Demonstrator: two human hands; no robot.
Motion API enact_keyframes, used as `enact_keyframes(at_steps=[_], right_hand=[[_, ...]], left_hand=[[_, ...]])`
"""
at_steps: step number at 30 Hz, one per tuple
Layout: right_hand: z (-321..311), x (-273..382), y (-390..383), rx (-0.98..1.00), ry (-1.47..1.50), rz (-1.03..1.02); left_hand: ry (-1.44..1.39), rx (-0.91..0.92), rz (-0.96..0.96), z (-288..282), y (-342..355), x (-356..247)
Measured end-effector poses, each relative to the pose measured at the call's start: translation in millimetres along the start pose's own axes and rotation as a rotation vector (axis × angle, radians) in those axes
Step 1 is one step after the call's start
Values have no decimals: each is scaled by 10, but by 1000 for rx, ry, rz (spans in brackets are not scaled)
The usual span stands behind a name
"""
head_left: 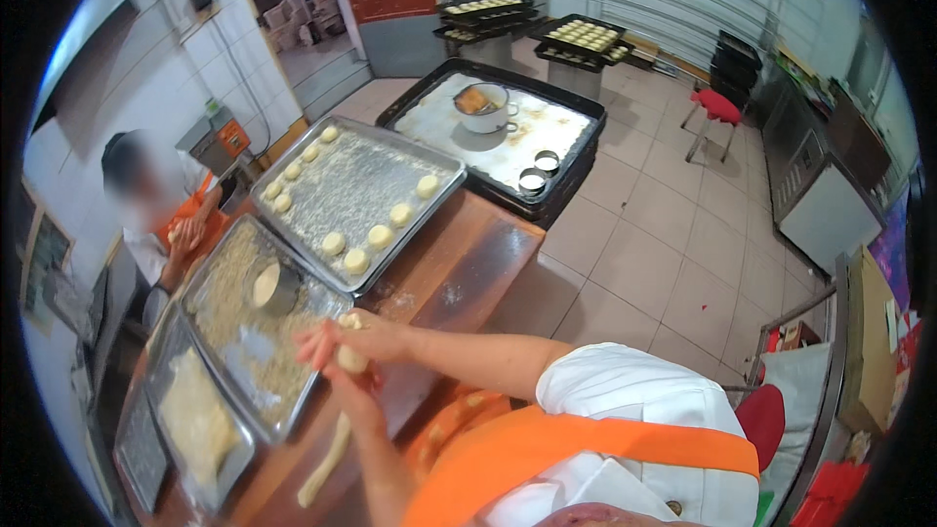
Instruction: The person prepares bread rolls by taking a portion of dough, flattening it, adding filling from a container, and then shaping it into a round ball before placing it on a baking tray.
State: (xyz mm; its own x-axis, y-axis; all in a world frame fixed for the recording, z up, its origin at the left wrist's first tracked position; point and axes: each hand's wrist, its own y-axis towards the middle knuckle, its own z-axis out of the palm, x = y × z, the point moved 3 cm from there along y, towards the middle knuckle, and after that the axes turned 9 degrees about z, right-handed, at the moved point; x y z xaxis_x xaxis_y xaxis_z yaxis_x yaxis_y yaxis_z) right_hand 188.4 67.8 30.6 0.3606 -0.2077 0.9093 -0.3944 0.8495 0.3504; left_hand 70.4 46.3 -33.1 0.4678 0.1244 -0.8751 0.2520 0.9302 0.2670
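Observation:
My right hand (379, 339) and my left hand (359, 402) meet over the table's edge, both closed around a pale lump of dough (352, 359). A bit of pale dough also shows at the top of my right hand. My fingers are partly smeared by motion. Below them a long strip of dough (326, 464) lies on the wooden table (459, 259). Just beyond my hands, a metal tray of crumbly tan filling (229, 307) holds a round container (277, 290). Behind it, dough balls (380, 236) line two sides of a floured tray (337, 190).
A dough sheet (195, 420) lies on another tray at left. Across the table a co-worker in an orange apron (185, 205) works with both hands. A black-rimmed tray (420, 117) carries a white pot (483, 109) and ring cutters (534, 182). A red stool (717, 105) stands on the tiled floor.

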Motion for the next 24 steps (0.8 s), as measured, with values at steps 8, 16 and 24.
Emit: enact_keyframes(at_steps=[8,16,24], right_hand=[[-164,-30,-27,3,38,19],[141,-4,-147,-130,-44,33],[25,-172,-120,-220,-199,87]], left_hand=[[-220,-108,-43,-135,-30,344],[323,-54,131,247,-192,-162],[180,-107,167,232,-154,-100]])
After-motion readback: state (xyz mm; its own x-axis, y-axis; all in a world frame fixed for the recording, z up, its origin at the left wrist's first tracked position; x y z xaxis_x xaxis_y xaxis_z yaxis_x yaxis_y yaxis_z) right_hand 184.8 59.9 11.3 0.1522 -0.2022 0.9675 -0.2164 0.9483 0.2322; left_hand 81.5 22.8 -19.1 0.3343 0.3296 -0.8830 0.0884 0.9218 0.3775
